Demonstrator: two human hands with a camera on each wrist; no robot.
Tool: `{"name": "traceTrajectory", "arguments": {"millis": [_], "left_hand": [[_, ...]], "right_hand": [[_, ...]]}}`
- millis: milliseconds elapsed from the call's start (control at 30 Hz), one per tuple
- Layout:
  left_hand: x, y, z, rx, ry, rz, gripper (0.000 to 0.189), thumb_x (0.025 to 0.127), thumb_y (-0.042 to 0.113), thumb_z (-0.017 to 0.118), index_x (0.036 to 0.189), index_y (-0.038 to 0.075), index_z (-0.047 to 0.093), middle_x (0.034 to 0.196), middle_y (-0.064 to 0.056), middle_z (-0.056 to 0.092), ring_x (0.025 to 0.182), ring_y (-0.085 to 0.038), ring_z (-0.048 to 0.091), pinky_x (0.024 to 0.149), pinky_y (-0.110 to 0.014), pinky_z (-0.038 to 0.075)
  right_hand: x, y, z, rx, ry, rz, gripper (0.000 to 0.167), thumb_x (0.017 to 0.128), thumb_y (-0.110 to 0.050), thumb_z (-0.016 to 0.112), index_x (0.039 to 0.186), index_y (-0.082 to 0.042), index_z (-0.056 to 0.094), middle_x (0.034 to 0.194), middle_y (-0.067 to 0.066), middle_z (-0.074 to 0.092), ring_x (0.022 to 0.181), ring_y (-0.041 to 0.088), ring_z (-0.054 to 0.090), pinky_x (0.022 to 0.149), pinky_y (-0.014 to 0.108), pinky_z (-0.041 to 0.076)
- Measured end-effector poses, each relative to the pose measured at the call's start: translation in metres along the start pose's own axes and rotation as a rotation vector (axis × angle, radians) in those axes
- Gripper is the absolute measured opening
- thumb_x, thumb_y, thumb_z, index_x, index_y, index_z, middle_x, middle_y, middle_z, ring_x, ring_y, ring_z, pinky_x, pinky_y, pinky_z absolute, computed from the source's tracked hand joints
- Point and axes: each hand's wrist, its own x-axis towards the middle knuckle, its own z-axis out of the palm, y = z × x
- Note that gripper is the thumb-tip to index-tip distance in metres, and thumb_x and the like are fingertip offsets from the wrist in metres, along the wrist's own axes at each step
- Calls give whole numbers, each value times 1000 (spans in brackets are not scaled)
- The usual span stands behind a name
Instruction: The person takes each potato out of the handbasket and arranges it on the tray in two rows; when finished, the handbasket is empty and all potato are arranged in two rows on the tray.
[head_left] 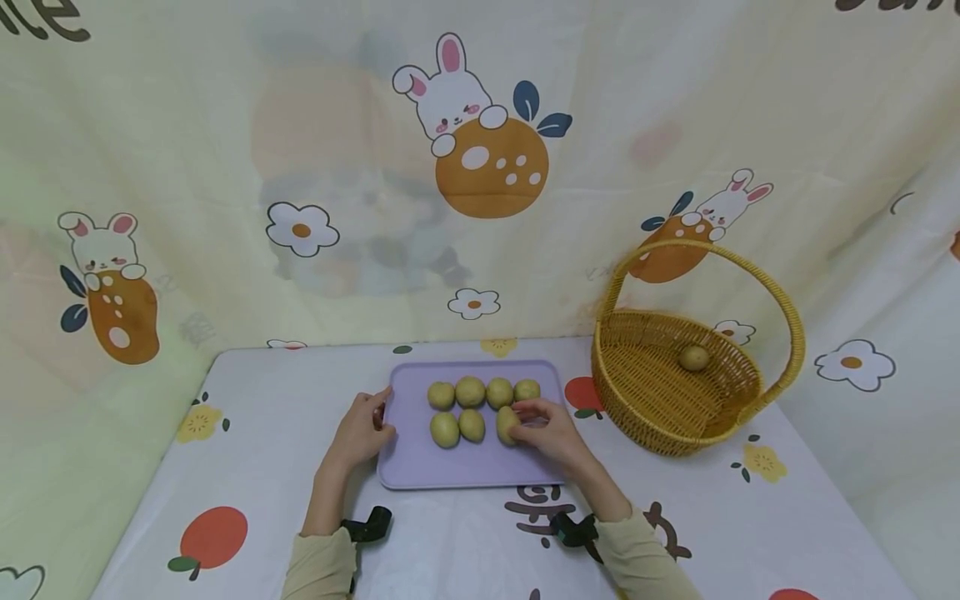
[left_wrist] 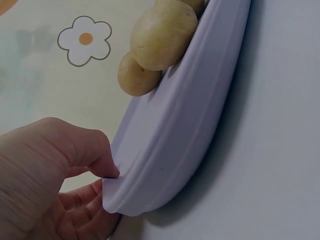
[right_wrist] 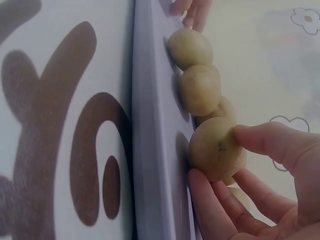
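A lilac tray (head_left: 465, 471) lies on the table with potatoes on it. Several make up the back row (head_left: 470, 392), and two more (head_left: 445, 430) sit in front on the left. With thumb above and fingers below, my left hand (head_left: 358, 433) grips the tray's left rim, also seen close up in the left wrist view (left_wrist: 150, 170). My right hand (head_left: 551, 433) pinches a potato (head_left: 507, 425) at the right of the front row. In the right wrist view, the thumb and fingertips press on opposite sides of this potato (right_wrist: 212, 150), low over the tray.
To the right of the tray stands a yellow woven basket (head_left: 637, 408) with a tall arched handle (head_left: 795, 333). One potato (head_left: 693, 357) lies inside it. A printed cloth (head_left: 360, 317) hangs behind the table, and a patterned white cover (head_left: 277, 467) lies over the tabletop.
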Motion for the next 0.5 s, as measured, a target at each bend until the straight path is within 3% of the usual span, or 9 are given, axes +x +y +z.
{"name": "traceTrajectory", "arguments": {"millis": [333,500], "left_hand": [[0,4,-1,5,-5,-3,67,77,3,64,142,-4,49,103,-15,49,79,-20,48,68,-33,39],[-1,4,-1,4,-6,-6,67,77,3,64,142,-4,48,103,-15,49,79,-19,48,69,-33,39]], "right_hand": [[0,-5,6,-34,30,11,38,78,2,76,112,12,63,101,24,66,80,17,66,68,24,53],[1,-7,4,-8,5,32,39,81,0,74,116,13,61,104,25,66,83,18,66,70,26,53]]}}
